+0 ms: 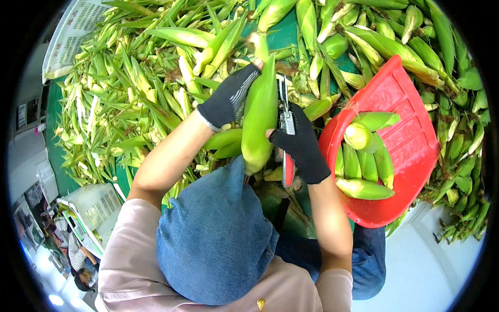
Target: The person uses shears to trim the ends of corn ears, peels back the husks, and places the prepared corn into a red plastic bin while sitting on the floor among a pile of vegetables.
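Observation:
My left hand (230,95), in a black fingerless glove, holds the upper part of a green ear of corn in its husk (259,117). The ear stands lengthwise before me, its broad end near the blue denim cloth. My right hand (302,144), gloved alike, grips hand pruners (287,123) with red handles; their blades point away from me, just right of the ear. The right thumb lies against the ear's side. To the right, a red plastic scoop-shaped basket (413,136) holds several husked ears with trimmed ends (368,190).
Loose green husks and leaves (128,97) are heaped on a green table (54,156) at the left. More unpeeled corn (429,58) is piled at the right. White plastic crates (97,210) stand at the left. Another person (78,257) is far off at lower left.

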The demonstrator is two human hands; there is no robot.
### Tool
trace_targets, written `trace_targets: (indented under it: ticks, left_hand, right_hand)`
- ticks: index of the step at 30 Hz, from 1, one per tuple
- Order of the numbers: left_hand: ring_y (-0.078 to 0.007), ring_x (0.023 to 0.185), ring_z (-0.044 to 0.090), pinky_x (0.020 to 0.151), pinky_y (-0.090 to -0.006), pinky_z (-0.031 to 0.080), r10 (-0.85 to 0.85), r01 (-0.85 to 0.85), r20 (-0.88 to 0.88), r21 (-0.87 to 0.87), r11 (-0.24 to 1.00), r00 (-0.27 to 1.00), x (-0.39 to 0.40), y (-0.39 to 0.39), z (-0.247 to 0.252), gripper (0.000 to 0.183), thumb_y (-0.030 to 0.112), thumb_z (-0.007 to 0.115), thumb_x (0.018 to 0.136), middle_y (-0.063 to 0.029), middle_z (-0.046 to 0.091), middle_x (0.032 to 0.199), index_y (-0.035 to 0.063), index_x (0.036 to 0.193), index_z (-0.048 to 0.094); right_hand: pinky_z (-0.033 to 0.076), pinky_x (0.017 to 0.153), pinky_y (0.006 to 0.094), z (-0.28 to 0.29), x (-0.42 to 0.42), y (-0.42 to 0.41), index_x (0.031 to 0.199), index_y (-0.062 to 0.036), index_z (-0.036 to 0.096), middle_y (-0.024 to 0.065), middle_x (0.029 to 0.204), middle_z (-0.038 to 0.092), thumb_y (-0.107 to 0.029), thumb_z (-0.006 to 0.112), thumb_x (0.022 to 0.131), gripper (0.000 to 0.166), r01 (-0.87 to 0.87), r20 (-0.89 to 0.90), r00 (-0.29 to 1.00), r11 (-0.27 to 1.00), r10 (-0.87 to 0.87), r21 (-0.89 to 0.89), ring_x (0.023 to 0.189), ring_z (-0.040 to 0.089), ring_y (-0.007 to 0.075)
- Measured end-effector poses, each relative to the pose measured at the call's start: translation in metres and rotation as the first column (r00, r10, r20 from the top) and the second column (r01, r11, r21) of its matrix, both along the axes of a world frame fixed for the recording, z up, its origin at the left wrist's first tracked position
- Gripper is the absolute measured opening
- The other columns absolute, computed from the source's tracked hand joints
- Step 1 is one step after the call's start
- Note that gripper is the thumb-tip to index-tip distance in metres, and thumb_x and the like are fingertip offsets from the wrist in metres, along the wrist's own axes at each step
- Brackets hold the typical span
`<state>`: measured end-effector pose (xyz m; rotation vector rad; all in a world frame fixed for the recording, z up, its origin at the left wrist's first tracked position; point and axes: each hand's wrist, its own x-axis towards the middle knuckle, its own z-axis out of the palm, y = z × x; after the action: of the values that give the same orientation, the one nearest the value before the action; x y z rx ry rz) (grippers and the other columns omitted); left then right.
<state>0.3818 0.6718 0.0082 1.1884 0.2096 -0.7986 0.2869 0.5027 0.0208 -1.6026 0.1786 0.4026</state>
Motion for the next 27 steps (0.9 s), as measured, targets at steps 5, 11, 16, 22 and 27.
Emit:
trace_targets:
  ticks: [5, 11, 16, 22, 27]
  left_hand:
    - [-0.0244, 0.088, 0.058, 0.079, -0.0316, 0.045, -0.407, -0.001, 0.65, 0.532, 0.847, 0.642, 0.007, 0.003, 0.006, 0.042, 0.036, 0.05, 0.09, -0.0186, 0.059, 0.093, -0.0007, 0.111, 0.055]
    - [-0.0301, 0.093, 0.06, 0.08, -0.0363, 0.045, -0.701, 0.205, 0.523, 0.711, 0.672, 0.485, -0.001, -0.008, 0.049, 0.053, 0.039, 0.062, 0.081, -0.0226, 0.061, 0.098, -0.0027, 0.113, 0.054]
    - [-0.0308, 0.094, 0.06, 0.081, -0.0361, 0.045, -0.701, 0.314, 0.497, 0.651, 0.691, 0.511, -0.003, -0.008, 0.052, 0.053, 0.038, 0.064, 0.08, -0.0223, 0.061, 0.1, -0.0024, 0.113, 0.054]
    - [-0.0331, 0.095, 0.058, 0.086, -0.0364, 0.044, -0.672, 0.356, 0.652, 0.571, 0.74, 0.35, 0.003, -0.019, 0.059, 0.056, 0.04, 0.061, 0.081, -0.0223, 0.06, 0.102, -0.0034, 0.116, 0.053]
    - [-0.0356, 0.106, 0.054, 0.092, -0.0381, 0.041, -0.833, 0.107, 0.46, 0.853, 0.511, 0.309, 0.029, -0.06, 0.054, 0.064, 0.049, 0.053, 0.084, -0.0253, 0.057, 0.112, -0.0018, 0.122, 0.049]
  right_hand:
    - [0.045, 0.082, 0.0334, 0.038, -0.006, -0.026, 0.129, 0.0042, 0.034, 0.0148, 0.102, 0.056, -0.017, 0.071, 0.066, 0.076, -0.146, 0.061, 0.979, 0.88, 0.193, -0.453, 0.091, 0.057, 0.0247]
    - [0.046, 0.069, 0.047, 0.057, 0.008, -0.027, 0.094, -0.0019, 0.046, 0.0221, 0.087, 0.058, -0.018, 0.063, 0.067, 0.036, -0.231, 0.099, 0.931, 0.779, 0.35, -0.583, 0.083, 0.057, 0.0401]
    - [0.047, 0.059, 0.0424, 0.045, -0.014, -0.02, 0.095, -0.0021, 0.048, 0.0167, 0.071, 0.058, -0.013, 0.06, 0.069, 0.031, -0.037, 0.227, 0.964, 0.92, 0.135, -0.389, 0.067, 0.059, 0.0368]
    - [0.043, 0.058, 0.0385, 0.076, -0.037, -0.042, 0.09, -0.0015, 0.049, 0.0136, 0.068, 0.05, -0.011, 0.063, 0.067, 0.028, 0.124, -0.028, 0.992, 0.992, -0.124, 0.009, 0.061, 0.052, 0.0337]
    - [0.045, 0.06, 0.0401, 0.12, -0.066, -0.089, 0.097, -0.0041, 0.052, 0.0182, 0.072, 0.055, -0.012, 0.065, 0.066, 0.035, -0.355, -0.012, 0.923, 0.84, 0.384, -0.411, 0.067, 0.057, 0.0353]
